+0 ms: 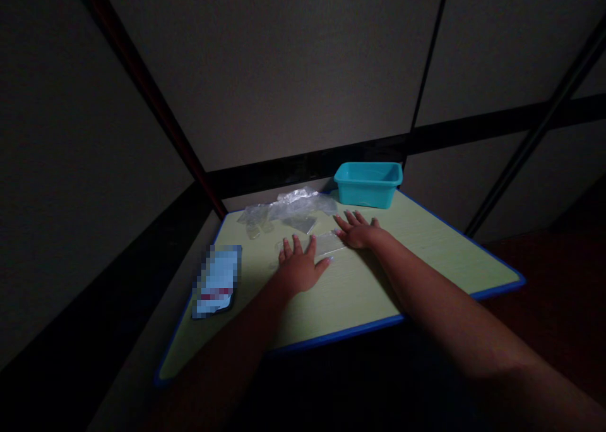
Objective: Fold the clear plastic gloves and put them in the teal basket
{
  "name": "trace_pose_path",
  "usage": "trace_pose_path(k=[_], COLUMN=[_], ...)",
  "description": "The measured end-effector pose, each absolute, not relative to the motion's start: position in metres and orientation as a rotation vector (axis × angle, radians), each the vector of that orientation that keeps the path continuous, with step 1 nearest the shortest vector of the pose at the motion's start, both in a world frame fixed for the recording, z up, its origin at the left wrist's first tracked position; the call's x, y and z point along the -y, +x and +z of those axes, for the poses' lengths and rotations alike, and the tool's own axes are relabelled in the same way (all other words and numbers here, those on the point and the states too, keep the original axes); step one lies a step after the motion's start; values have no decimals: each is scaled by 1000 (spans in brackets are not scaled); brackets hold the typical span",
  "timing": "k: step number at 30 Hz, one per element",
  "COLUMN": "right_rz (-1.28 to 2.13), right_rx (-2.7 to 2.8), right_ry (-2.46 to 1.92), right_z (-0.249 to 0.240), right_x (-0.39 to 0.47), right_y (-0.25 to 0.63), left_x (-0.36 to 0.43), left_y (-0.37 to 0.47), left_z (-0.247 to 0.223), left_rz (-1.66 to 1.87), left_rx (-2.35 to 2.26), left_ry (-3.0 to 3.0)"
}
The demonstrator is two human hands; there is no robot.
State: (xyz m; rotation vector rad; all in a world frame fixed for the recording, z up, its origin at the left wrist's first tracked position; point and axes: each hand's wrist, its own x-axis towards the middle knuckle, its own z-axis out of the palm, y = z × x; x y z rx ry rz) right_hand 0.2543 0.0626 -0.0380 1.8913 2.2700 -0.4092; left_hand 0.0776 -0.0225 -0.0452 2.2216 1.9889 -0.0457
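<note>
A clear plastic bag (326, 243) lies flat on the pale table, stretched between my two hands. My left hand (299, 266) rests palm down on its left part, fingers spread. On the right end of the bag lies my right hand (358, 231), also palm down with its fingers apart. Each hand covers part of the bag, so its ends are partly hidden. Just beyond them, more crumpled clear plastic bags (303, 206) are heaped loosely at the back of the table.
A turquoise plastic basin (367, 194) stands at the table's back right corner. Toward the left edge lies a phone-like flat object (218, 280), its surface blurred out. The table (440, 255) has a blue rim, and grey wall panels (293, 72) rise behind it.
</note>
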Motion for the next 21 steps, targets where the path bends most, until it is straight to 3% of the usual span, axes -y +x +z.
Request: trace_pose_path(k=[8, 21], right_rz=[-420, -447], right_rx=[-2264, -2275], right_ry=[1897, 1909], right_z=[-39, -39], right_x=[-64, -63], right_y=[254, 254], left_x=[10, 2], left_y=[67, 58], left_z=[-43, -46], left_rz=[72, -13], left_rx=[-2131, -1965], left_ry=[2218, 2242])
